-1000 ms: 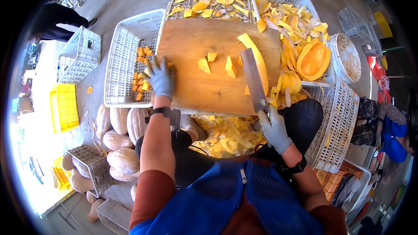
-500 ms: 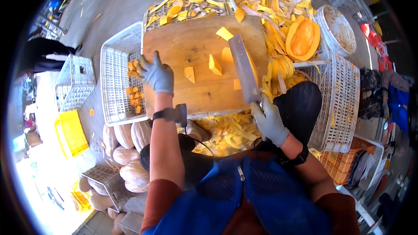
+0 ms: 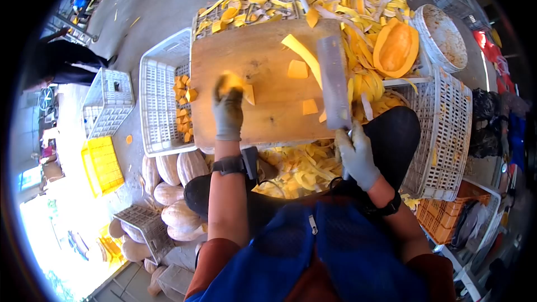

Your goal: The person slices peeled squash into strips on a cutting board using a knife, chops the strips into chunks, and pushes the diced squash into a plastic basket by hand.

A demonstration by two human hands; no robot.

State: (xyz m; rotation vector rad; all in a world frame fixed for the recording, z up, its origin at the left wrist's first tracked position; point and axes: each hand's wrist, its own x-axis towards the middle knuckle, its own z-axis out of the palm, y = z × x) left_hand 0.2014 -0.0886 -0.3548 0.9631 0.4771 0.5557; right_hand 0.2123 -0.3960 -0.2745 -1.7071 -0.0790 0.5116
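On the wooden cutting board (image 3: 263, 120), my left hand (image 3: 229, 113), in a grey glove, is closed around a chunk of pumpkin (image 3: 232, 81) blurred by motion. Another pumpkin piece (image 3: 249, 94) lies right beside those fingers. My gloved right hand (image 3: 359, 159) grips a cleaver by its handle, with the broad blade (image 3: 334, 84) over the board's right side. Left of the blade are a long pumpkin strip (image 3: 302, 54) and two blocky pieces, one upper (image 3: 297, 69) and one lower (image 3: 310, 107). A small piece is partly hidden by the blade.
A white crate (image 3: 152, 98) with pumpkin cubes (image 3: 183, 117) stands left of the board. Peelings (image 3: 352, 8) and a halved pumpkin (image 3: 396, 48) are at the upper right. Whole pumpkins (image 3: 182, 215) lie lower left. Peelings also lie below the board. A person (image 3: 70, 59) stands far left.
My left hand has moved from beside the white crate's cubes onto the board and closed on a pumpkin chunk from its middle. The cleaver has shifted slightly right and stands straighter.
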